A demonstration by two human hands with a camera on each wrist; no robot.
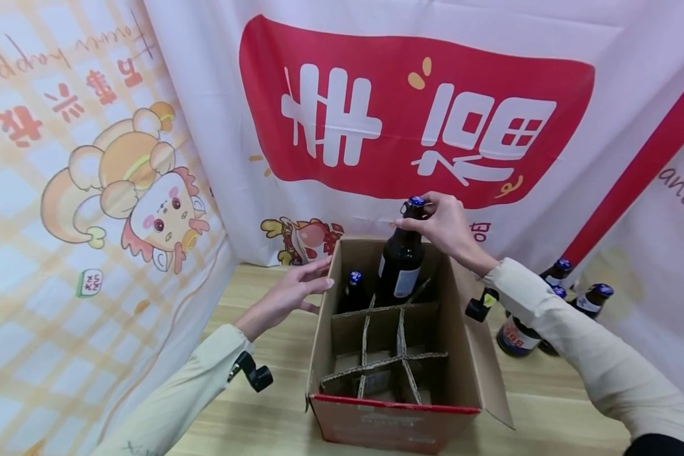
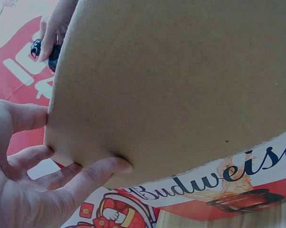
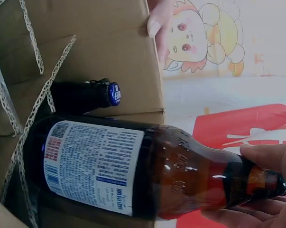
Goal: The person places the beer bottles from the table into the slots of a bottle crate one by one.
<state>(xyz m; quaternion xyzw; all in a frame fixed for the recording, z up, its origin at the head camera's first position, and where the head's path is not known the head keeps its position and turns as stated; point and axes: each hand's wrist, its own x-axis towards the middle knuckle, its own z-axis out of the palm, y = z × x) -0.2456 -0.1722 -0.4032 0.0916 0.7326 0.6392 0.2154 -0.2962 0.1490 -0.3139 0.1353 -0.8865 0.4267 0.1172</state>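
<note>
My right hand point(image 1: 446, 229) grips a brown beer bottle point(image 1: 401, 256) by its neck, just below the blue cap. The bottle's lower part is inside a cardboard box point(image 1: 396, 423), in the far row of its divider. Its white back label faces the right wrist view. A second blue-capped bottle point(image 3: 88, 95) stands lower in the neighbouring compartment. At the box's far left corner, my left hand point(image 1: 289, 292) rests with fingers extended. In the left wrist view, its fingertips point(image 2: 119, 164) press the brown cardboard flap point(image 2: 171, 85) near the edge.
Several capped bottles point(image 1: 515, 335) stand on the wooden table point(image 1: 245, 405), right of the box and partly behind my right sleeve. The cardboard divider point(image 1: 384, 364) has bare nearer compartments. A right flap point(image 1: 490, 361) folds outward. Printed cloths point(image 1: 216, 95) hang behind and at both sides.
</note>
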